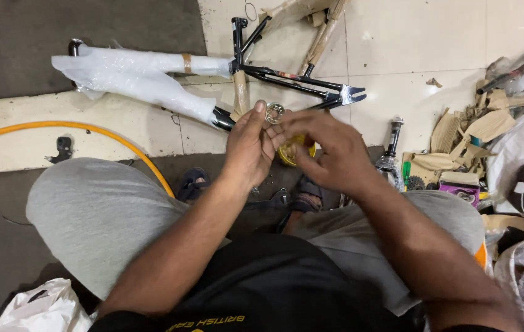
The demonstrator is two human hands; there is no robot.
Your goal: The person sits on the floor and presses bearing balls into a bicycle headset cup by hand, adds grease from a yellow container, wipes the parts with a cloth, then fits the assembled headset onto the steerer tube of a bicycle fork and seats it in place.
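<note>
left hand [248,147] pinches a small ring-shaped bearing cage [275,113] at its fingertips, centre frame; right hand [329,150] curls close beside it, fingers bent narrow, holding what i cannot tell. a yellow tub [291,154] sits just below the hands. beyond, upper middle, a black bicycle frame [299,80] lies on the floor tiles [409,55], its fork in white wrap [139,77]. a yellow hose [71,129] curves at left; torn cardboard scraps [471,129] at right. risk: the light pinch could slip, and the bearing would drop among the clutter.
</note>
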